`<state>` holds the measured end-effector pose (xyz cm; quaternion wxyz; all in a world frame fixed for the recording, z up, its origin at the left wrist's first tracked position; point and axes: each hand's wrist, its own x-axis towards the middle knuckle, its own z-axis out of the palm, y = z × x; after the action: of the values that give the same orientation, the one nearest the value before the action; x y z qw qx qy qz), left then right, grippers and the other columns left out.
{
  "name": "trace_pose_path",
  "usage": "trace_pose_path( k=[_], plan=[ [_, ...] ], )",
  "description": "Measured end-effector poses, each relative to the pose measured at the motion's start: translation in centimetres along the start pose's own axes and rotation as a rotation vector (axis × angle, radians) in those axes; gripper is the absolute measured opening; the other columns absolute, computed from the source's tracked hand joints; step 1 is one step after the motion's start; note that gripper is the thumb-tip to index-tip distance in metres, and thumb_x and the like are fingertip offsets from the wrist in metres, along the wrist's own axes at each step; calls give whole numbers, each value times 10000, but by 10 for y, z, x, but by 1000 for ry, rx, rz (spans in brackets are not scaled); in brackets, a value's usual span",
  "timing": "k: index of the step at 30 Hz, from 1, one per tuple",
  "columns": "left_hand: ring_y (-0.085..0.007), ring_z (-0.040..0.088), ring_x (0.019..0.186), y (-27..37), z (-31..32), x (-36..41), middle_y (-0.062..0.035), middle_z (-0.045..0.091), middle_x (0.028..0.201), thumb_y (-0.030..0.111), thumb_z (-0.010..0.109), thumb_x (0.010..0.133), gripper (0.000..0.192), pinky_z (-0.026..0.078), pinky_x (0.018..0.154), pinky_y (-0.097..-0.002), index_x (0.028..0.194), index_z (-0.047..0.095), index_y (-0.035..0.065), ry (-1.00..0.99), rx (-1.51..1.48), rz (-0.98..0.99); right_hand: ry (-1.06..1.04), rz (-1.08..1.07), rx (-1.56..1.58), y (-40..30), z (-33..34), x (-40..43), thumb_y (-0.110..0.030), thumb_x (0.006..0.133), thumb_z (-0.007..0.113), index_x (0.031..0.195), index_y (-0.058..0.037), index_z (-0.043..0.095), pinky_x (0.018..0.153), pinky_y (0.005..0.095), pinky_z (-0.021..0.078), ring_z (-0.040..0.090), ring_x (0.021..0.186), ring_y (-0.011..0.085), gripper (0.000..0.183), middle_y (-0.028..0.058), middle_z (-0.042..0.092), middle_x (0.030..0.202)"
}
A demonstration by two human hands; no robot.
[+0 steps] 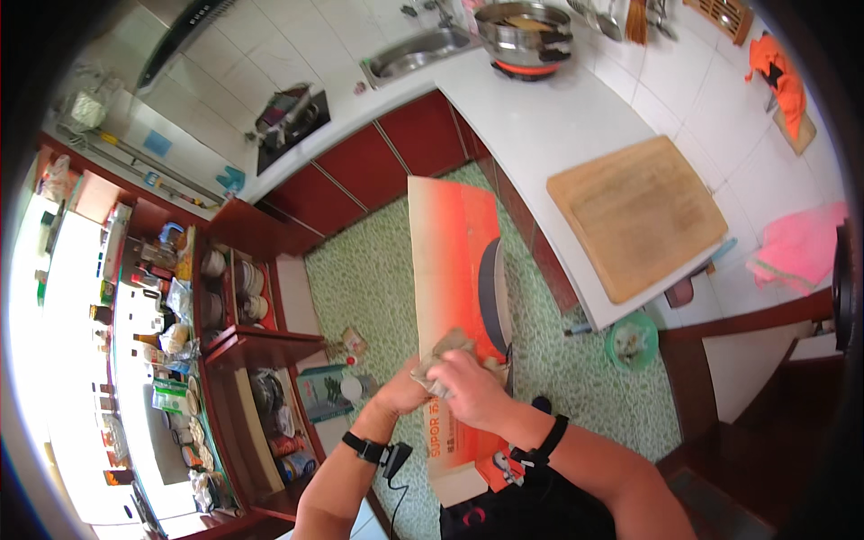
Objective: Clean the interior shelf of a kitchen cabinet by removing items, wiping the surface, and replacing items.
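Note:
A long orange and cream Supor cardboard box [449,270] with a frying pan picture on its face reaches forward from my waist, above the floor. A crumpled beige rag [453,343] lies against the box, bunched in my right hand [466,388]. My left hand [405,390] is close beside it at the box's left edge. Its fingers are hidden behind the rag and the box, so I cannot tell what they grip. At the near end, a small orange printed piece [501,469] shows by my dark clothing.
A wooden cutting board [638,216] lies on the white counter [533,121] at right, with a steel pot [523,34] farther back. A green bin [631,342] stands on the floor. Left, an open cabinet door [260,347] juts out near a plastic jug [356,387].

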<state>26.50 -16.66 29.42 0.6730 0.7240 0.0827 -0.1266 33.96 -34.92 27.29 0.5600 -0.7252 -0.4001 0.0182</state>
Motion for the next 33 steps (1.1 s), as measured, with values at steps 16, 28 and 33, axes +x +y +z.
trace_pose_path(
  k=[16, 28, 33],
  plan=[
    [-153, 625, 981, 18, 9, -21, -54, 685, 1097, -72, 663, 831, 586, 518, 844, -303, 1397, 554, 34, -55, -3, -258, 343, 121, -182, 57, -13, 57, 67, 868, 619, 1079, -61, 585, 838, 495, 512, 598, 979, 424, 249, 184, 585, 1043],
    [-177, 587, 1200, 11, 19, -18, -62, 657, 1294, -73, 675, 840, 724, 491, 1011, -338, 1520, 442, 18, -136, 57, -209, 346, 297, -202, 63, -20, 72, 49, 829, 665, 1130, -95, 588, 833, 517, 519, 626, 969, 421, 343, 178, 599, 1095],
    [-109, 591, 985, -13, 10, -25, -16, 646, 1160, -82, 647, 836, 682, 511, 844, -295, 1486, 470, 29, -87, 70, -322, 91, -143, 25, -9, 8, 41, 9, 841, 647, 1061, -122, 608, 891, 518, 494, 573, 1055, 397, 258, 146, 576, 1031]
  ],
)
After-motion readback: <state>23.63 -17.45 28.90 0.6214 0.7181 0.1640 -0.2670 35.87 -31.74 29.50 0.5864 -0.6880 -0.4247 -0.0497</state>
